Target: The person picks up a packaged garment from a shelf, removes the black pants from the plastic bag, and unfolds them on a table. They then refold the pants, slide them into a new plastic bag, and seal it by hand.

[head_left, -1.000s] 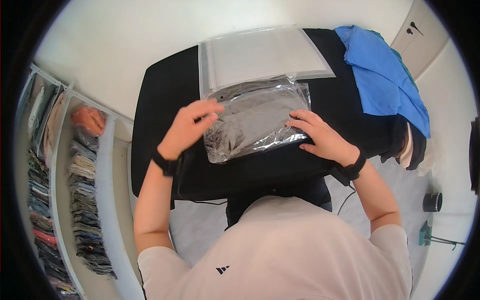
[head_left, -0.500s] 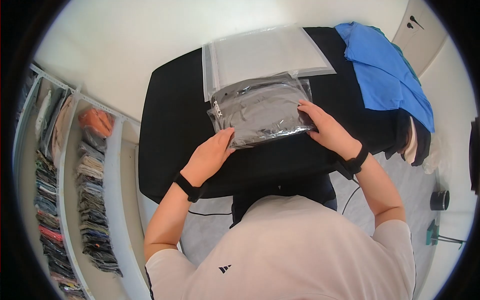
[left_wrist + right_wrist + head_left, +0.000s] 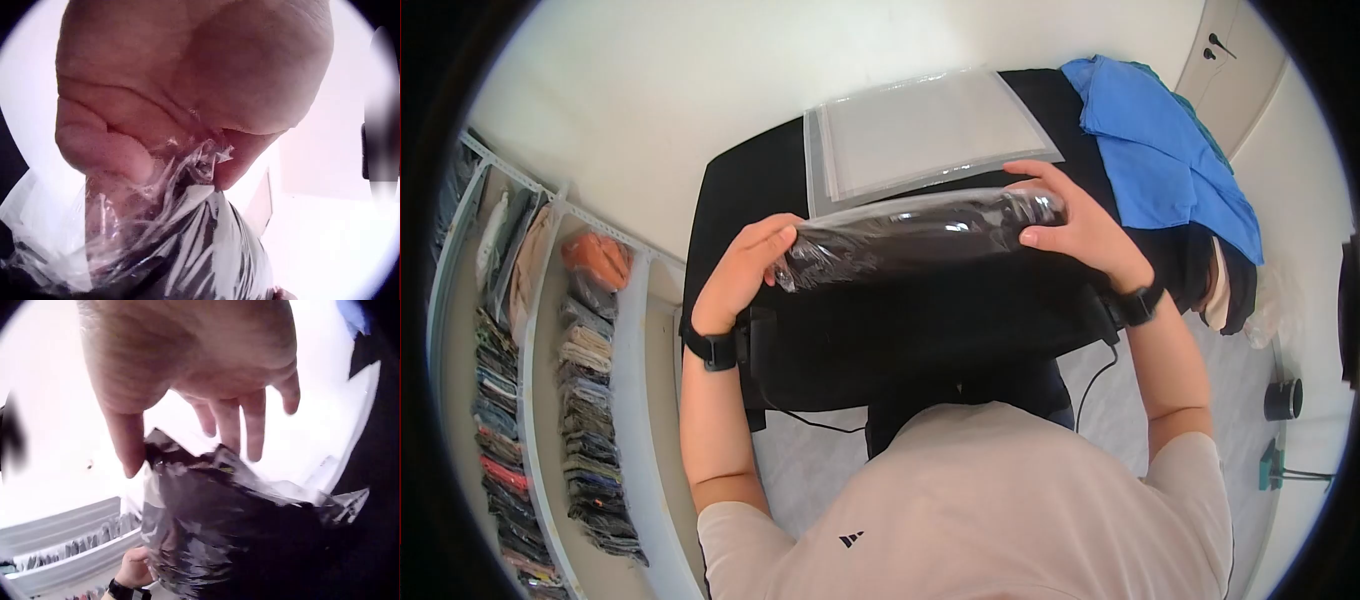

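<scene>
A dark folded garment in a clear plastic bag (image 3: 910,238) is raised and tilted up over the near half of the black-covered table (image 3: 880,350). My left hand (image 3: 745,268) grips its left end; in the left wrist view the plastic bunches up under the curled fingers (image 3: 103,153). At the right end my right hand (image 3: 1090,228) holds the package, thumb on the near side and fingers behind. From the right wrist, the fingers (image 3: 253,425) look fairly straight and spread beyond the bag's edge.
Flat clear plastic bags (image 3: 930,135) lie in a stack at the table's back. Blue cloth (image 3: 1145,150) drapes over the right end, with dark and beige garments (image 3: 1222,285) below it. Shelves with bagged folded clothes (image 3: 597,420) stand on the left. A cord (image 3: 1082,395) hangs by the right wrist.
The bagged garment lay flat on the table under both hands; now it is lifted and tipped up on edge. Both hands have moved up and out to its ends.
</scene>
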A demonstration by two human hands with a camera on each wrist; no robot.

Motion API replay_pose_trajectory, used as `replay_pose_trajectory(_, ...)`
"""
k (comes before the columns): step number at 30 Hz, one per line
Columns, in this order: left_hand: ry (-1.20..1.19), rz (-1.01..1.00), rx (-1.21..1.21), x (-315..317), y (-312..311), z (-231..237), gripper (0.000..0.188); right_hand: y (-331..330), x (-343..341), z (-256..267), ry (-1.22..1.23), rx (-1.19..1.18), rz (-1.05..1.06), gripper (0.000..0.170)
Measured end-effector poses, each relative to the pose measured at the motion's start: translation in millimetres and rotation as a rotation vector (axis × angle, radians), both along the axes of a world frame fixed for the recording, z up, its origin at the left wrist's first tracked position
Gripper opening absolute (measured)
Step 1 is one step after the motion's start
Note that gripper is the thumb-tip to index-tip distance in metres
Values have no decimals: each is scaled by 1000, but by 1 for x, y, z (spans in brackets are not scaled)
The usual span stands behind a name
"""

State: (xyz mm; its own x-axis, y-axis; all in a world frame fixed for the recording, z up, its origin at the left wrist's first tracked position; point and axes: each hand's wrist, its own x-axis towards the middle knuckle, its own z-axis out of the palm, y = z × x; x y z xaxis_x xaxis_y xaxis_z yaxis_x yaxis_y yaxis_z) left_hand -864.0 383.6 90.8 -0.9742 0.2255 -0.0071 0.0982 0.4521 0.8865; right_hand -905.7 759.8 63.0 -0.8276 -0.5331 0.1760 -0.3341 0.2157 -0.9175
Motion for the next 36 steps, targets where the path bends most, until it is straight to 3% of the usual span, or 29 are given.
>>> replay_pose_trajectory(1, -11, 35, 22, -7, -2, 3, 35, 1, -14, -18, 11, 0, -2, 72)
replay_pose_trajectory(3, 5, 43, 59, -27, -9, 2, 36, -5, -35, -41, -209, -244, 73, 71)
replay_pose_trajectory(5, 22, 53, 96, -40, -12, -5, 36, -12, -38, -37, -134, -230, 61, 67)
replay_pose_trajectory(7, 89, 151, 272, -47, -12, -17, 42, -18, -48, -48, -196, -74, 84, 59)
replay_pose_trajectory(8, 78, 168, 344, -49, -13, -26, 48, -22, -50, -51, -234, -29, 83, 43)
replay_pose_trajectory(9, 85, 163, 342, -51, -17, -36, 48, -24, -52, -55, -226, -31, 80, 43)
replay_pose_trajectory(12, 38, 18, 766, -49, -36, -69, 57, -30, -52, -61, -326, -70, -18, 29)
replay_pose_trajectory(15, -106, 90, 598, -37, -37, -85, 50, -32, -53, -63, -299, -59, -66, 32)
replay_pose_trajectory(17, 17, 25, 581, -32, -26, -94, 40, -32, -45, -58, -211, -48, -60, 32)
replay_pose_trajectory(19, 0, 131, 333, -31, -20, -94, 35, -32, -45, -61, -125, -32, -51, 32)
replay_pose_trajectory(22, 57, 136, 350, -38, -16, -97, 29, -31, -56, -79, -99, -52, 16, 34)
replay_pose_trajectory(25, 99, 134, 411, -34, -7, -78, 26, -33, -55, -73, -185, -34, -57, 33)
replay_pose_trajectory(28, -55, 183, 507, -22, -4, -62, 22, -32, -40, -54, -319, -234, -28, 23)
replay_pose_trajectory(29, -68, 190, 512, -20, -9, -68, 22, -30, -36, -53, -333, -228, -27, 23)
replay_pose_trajectory(31, -262, 230, 334, -16, -19, -85, 23, -27, -25, -51, -684, -246, -87, 23)
replay_pose_trajectory(33, -419, 256, 332, -7, -13, -103, 25, -25, -24, -79, -856, -187, -117, 32)
replay_pose_trajectory(34, -562, 279, 324, -2, -10, -113, 28, -23, -21, -93, -849, -148, -144, 32)
replay_pose_trajectory(36, -557, 303, 321, 2, -11, -129, 31, -19, -15, -101, -847, -99, -169, 33)
